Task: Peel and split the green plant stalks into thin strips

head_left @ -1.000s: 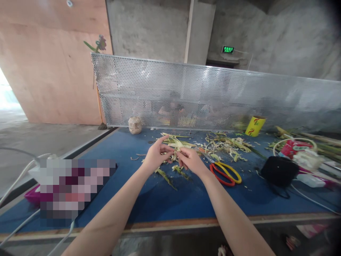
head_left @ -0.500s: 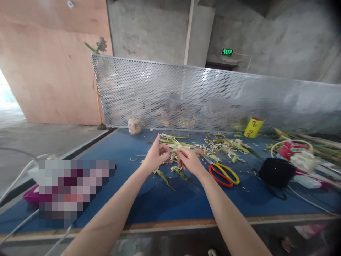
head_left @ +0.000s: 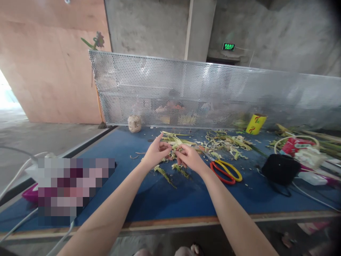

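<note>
Both my hands meet over the blue table [head_left: 165, 202]. My left hand [head_left: 156, 153] has its fingertips pinched on a small piece of pale green plant leaf strip [head_left: 175, 147], its thumb against the fingers. From the other side, my right hand [head_left: 191, 158] pinches the same piece; its exact shape is partly hidden by the fingers. Just below the hands lie two knobbly green plant pieces [head_left: 166, 176] that look woven, with tapering ends. Behind the hands are long pale leaf strips [head_left: 177, 139]. Red and yellow-handled scissors [head_left: 223, 172] lie right of my right hand.
Leaf scraps [head_left: 229, 143] are strewn at the back right. A yellow roll [head_left: 255, 124] and a tan lump [head_left: 134, 124] stand by the perforated metal screen [head_left: 160, 85]. A black pouch [head_left: 280, 169], red packet [head_left: 297, 146] and cables lie right; a blurred-out object [head_left: 71, 192] lies left.
The view has shifted slightly. My hands stay together on the plant piece, and more of its pale green shows between the fingertips. The other things stay where they were.
</note>
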